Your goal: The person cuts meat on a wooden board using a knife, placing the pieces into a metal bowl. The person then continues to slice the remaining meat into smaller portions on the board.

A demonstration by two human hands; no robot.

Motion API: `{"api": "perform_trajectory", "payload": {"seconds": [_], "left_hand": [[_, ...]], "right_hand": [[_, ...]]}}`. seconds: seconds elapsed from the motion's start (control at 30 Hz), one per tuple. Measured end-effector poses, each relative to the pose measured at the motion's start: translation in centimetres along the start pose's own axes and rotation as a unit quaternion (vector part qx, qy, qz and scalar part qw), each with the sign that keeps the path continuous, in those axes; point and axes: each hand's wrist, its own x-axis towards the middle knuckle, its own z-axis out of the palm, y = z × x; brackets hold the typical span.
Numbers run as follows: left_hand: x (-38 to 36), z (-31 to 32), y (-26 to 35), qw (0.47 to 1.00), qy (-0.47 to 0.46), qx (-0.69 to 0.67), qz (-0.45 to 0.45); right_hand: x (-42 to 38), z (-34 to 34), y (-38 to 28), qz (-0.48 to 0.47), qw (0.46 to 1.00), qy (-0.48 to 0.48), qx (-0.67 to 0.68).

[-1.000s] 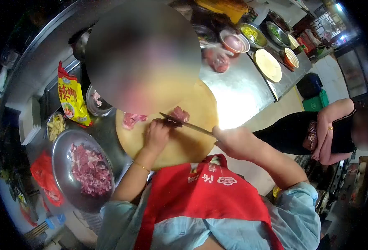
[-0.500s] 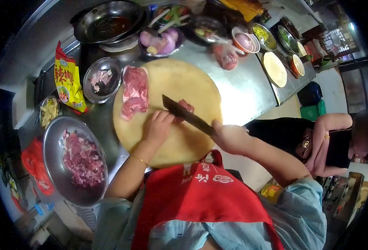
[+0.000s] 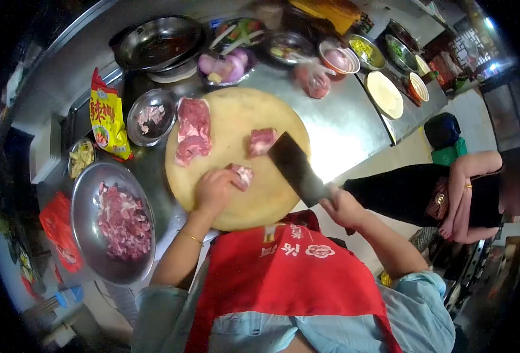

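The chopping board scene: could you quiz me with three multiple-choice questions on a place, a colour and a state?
1. Where is the big bowl of chopped meat?
A. left of the board
B. on the board
C. on the floor

2. What colour is the apron?
A. green
B. red
C. white

3. What does the right hand hold?
A. nothing
B. a spoon
C. a cleaver

Answers: 1 A, it sits beside the round board on the counter. 2 B, plainly red. 3 C, the cleaver is lifted while the left hand holds a meat piece.
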Motion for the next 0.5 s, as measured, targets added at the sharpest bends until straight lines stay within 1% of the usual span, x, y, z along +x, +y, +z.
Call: {"api": "perform_trajectory", "payload": {"seconds": [0.03, 0.07, 0.13, 0.27, 0.3, 0.37, 0.4, 0.43, 0.47, 0.5], "left_hand": [[0.1, 0.1, 0.2, 0.997, 0.05, 0.02, -0.057], [0.1, 0.2, 0.5, 0.987, 0.1, 0.04, -0.116], [0.8, 0.4, 1.3, 0.985, 0.096, 0.087, -0.117], [1.8, 1.3, 2.1, 0.983, 0.071, 0.146, -0.09], [1.6, 1.2, 2.2, 0.985, 0.033, 0.123, -0.117], [1.5, 1.4, 2.3, 0.987, -0.042, 0.063, -0.145], [1.5, 1.5, 2.9, 0.982, -0.053, -0.024, -0.177], [1.7, 0.9, 4.8, 0.96, -0.071, -0.147, -0.226], [0.5, 3.1, 3.4, 0.923, -0.034, -0.327, -0.198], [0.8, 2.9, 4.1, 0.912, -0.043, -0.353, -0.206]], "right_hand": [[-0.5, 0.2, -0.2, 0.028, 0.998, 0.014, 0.047], [-0.3, 1.2, 0.8, 0.013, 0.998, 0.039, 0.051], [-0.2, 2.7, 2.2, -0.022, 0.996, 0.08, 0.036], [-0.4, 4.0, 3.0, -0.018, 0.997, 0.081, 0.008], [-0.3, 4.5, 3.0, -0.004, 0.998, 0.057, 0.012], [-0.3, 4.9, 3.1, 0.039, 0.999, 0.033, 0.016], [-0.1, 5.9, 3.9, 0.018, 0.998, 0.065, 0.006], [0.1, 6.9, 4.7, 0.004, 0.995, 0.103, -0.008], [0.1, 7.0, 4.7, -0.006, 0.994, 0.099, 0.046], [-0.2, 6.5, 4.3, -0.028, 0.991, 0.112, 0.068]]}}
